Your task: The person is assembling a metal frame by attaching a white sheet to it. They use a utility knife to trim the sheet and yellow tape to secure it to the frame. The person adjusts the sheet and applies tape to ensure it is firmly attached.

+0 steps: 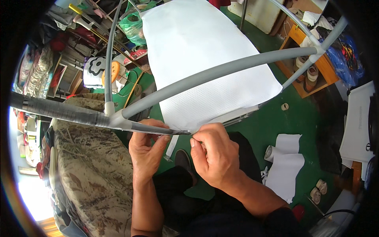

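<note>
A thin grey tube (152,128) ends in a dark tip between my hands. My left hand (145,152) is closed round this tube just short of its tip, thumb and fingers meeting below it. Close by on the other side, my right hand (216,152) pinches at the dark tip, with its fingers curled in. Whatever lies between those right fingertips is too small to make out. Just beyond both hands spreads a large white textured sheet (205,43), its near edge reaching the tube's tip.
A thick grey curved pipe (221,71) crosses above the sheet, joined to a dark tape-wrapped pipe (63,110) at left. Camouflage cloth (89,170) covers something at my left. A partly unrolled white sheet (284,172) lies on the green floor. An orange wooden shelf (306,75) holds shoes.
</note>
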A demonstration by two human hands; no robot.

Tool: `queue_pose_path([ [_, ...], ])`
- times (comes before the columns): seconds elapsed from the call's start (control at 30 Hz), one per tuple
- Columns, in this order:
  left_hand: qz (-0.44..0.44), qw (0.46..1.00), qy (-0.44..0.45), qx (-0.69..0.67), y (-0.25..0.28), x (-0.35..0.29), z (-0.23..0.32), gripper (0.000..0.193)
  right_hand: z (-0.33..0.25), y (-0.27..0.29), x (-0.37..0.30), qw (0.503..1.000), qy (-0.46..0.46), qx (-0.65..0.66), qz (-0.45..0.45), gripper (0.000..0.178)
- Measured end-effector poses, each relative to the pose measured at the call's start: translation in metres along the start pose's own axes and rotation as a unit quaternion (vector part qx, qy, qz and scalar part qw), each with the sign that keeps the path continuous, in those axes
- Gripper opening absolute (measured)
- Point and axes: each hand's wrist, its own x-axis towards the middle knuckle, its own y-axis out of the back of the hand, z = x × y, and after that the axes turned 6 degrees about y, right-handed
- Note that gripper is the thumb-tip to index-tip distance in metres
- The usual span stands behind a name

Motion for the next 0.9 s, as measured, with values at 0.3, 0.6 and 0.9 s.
queue_pose_path([
  [0.3, 0.002, 0.999, -0.023, 0.026, 0.0, 0.0, 0.002, 0.031, -0.003, -0.001, -0.006, 0.999, 0.01, -0.01, -0.04, 0.022],
  [0.6, 0.021, 0.997, -0.041, 0.057, 0.001, 0.001, -0.001, 0.035, -0.006, -0.011, -0.004, 0.998, 0.039, -0.032, -0.033, 0.019],
  [0.9, 0.03, 0.995, -0.05, 0.078, 0.001, 0.0, 0.001, 0.035, -0.002, -0.027, 0.0, 0.998, 0.045, -0.034, 0.002, 0.019],
])
